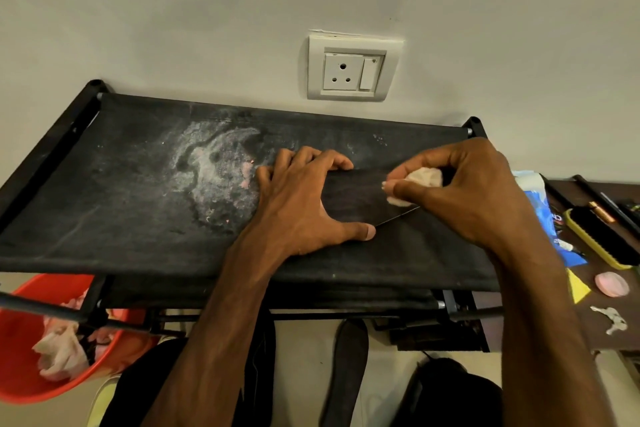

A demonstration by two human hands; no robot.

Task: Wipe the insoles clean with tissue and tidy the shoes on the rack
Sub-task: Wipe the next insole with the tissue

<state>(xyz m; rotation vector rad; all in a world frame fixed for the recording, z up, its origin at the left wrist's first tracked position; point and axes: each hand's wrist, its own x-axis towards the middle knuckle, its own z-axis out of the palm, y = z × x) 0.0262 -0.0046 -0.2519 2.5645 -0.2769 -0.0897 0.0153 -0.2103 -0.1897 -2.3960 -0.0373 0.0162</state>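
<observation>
While the left hand (301,204), grip spread open, is pinning the thin, probably floppy insole (356,194), the right hand (464,191) at three o'clock is pinching soft tissue (424,178).

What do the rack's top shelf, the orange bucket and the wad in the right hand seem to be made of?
The top shelf looks like black woven cloth, matte: it holds a pale dusty stain. The orange bucket looks like smooth plastic, evenly coloured. The wad pinched in the right hand looks like crumpled tissue paper, though thin cloth is possible.
</observation>
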